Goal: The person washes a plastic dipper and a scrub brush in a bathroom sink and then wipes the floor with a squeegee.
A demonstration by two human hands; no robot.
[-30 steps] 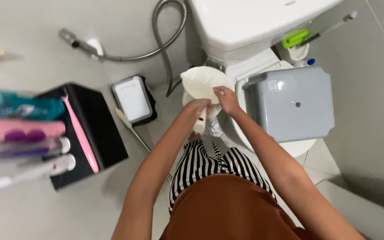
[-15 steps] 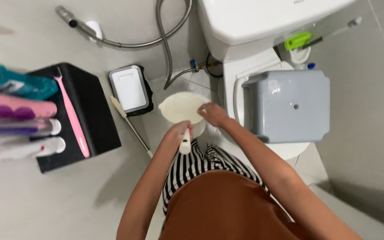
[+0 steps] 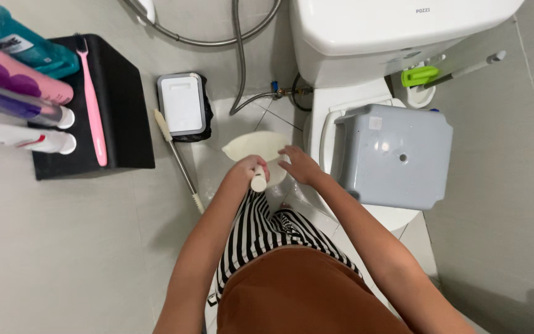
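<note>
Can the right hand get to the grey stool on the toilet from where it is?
Probably yes: the right hand rests on the cream dipper's rim, and the grey stool sits just beside it with nothing between.

The left hand (image 3: pixel 246 173) grips the handle of a cream plastic water scoop (image 3: pixel 256 150), held low over the floor. The right hand (image 3: pixel 298 164) rests on the scoop's rim. Just right, a grey plastic stool (image 3: pixel 397 154) sits on a white toilet (image 3: pixel 366 37). A small lidded bin (image 3: pixel 182 105) stands left of the scoop.
</note>
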